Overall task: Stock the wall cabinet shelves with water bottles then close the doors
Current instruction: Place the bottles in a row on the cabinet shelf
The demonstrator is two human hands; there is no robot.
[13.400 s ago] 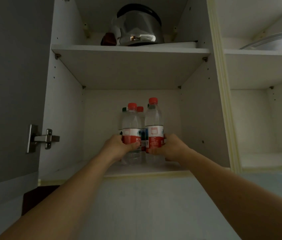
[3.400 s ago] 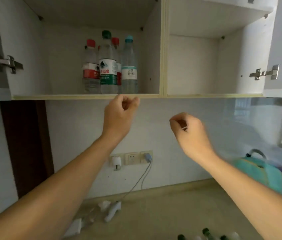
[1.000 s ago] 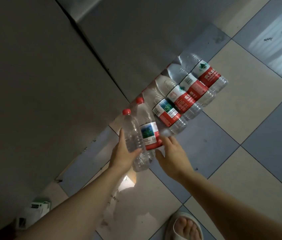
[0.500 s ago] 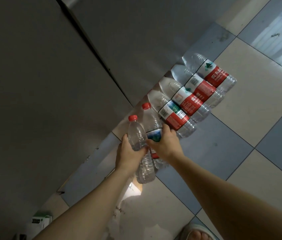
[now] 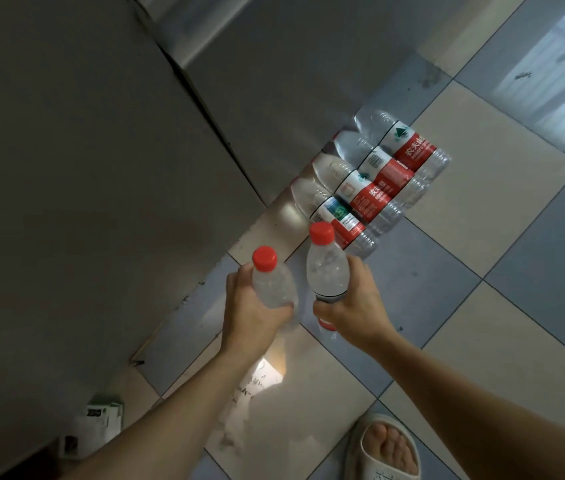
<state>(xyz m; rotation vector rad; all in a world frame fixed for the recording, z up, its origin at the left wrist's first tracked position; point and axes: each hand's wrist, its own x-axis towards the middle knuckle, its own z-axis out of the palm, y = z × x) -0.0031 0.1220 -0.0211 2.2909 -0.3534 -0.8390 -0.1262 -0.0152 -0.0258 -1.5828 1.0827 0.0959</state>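
Progress, judged from this view only: mid-stocking. Wall cabinet, its shelves and doors are out of sight, so how many bottles are already up can't be told. Still to do: carry the two in hand up, move the rest of the floor stock, close the doors.

Nearest: beige foam slide sandal [image 5: 388, 448] with bare toes, at the bottom edge of the tiled floor [image 5: 503, 188]. Crumpled white and green carton [image 5: 95, 422] lies on the floor at the lower left, against the base cabinet front [image 5: 76, 168].

Left hand [image 5: 251, 311] is wrapped round the body of a clear bottle [image 5: 274, 284], lifted off the floor, red cap up, label not visible. Right hand [image 5: 354, 306] is wrapped round a second clear bottle [image 5: 327, 268], also lifted, red cap up, a strip of red label showing below the fingers. The two bottles are just beside each other; whether they touch, can't tell.

Beyond the hands: row of four bottles [image 5: 374, 183] lying side by side on the floor, touching, necks toward the cabinet base, bottoms toward open floor. Thin ribbed PET, cylindrical, tapered shoulders, glossy red and white wrap labels.

Floor is glossy square tile in a grey and cream checker, scuffed near the cabinet, window glare at the far right corner. Cabinet fronts are flat matte grey panels with a dark seam between them.
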